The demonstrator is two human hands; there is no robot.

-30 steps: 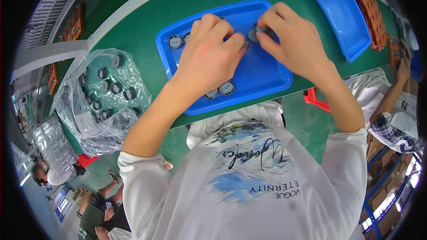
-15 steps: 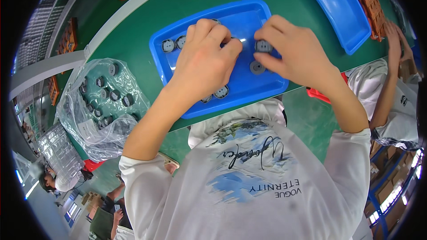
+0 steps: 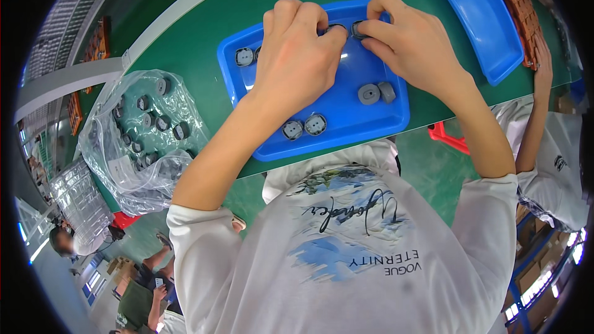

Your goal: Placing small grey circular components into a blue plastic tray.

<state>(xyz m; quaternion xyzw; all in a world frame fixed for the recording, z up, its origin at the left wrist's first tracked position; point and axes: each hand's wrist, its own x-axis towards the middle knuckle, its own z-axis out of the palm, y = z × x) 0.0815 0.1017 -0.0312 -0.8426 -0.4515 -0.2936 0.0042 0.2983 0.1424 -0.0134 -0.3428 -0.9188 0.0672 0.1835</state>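
1. Both hands are sitting further toward the tray's far rim than half a sec ago; they were over the tray's middle, and the two loose grey parts by the right wrist were partly covered then, now lying bare.
2. Left hand [image 3: 296, 55] is coming in from lower left, forearm slanting up across the tray's near edge, knuckles up, fingers curled down & in, pinching a small dark round part [image 3: 335, 27] at the fingertips.
3. Right hand [image 3: 413, 43] is coming in from lower right, wrist bent inward, thumb and forefinger closing narrow on a second round part [image 3: 359, 27], just beside the left one; can't tell if the two parts are touching.
4. Both held parts are hovering over the far middle of the blue tray [image 3: 377, 125], which is resting on the green table [image 3: 185, 43]. Their axis is mostly hidden by fingers; can't tell which way they're facing.
5. Tray's long axis is running roughly left-right, tilted a bit.
6. Grey discs in the tray: one at far left [image 3: 244, 57], a pair near the front rim [image 3: 304, 127] lying flat, faces up, a pair at right [image 3: 376, 93].
7. Clear plastic bag [image 3: 143, 139] w/ more round parts is lying well left of the tray; second blue tray [image 3: 476, 18] is at far right.
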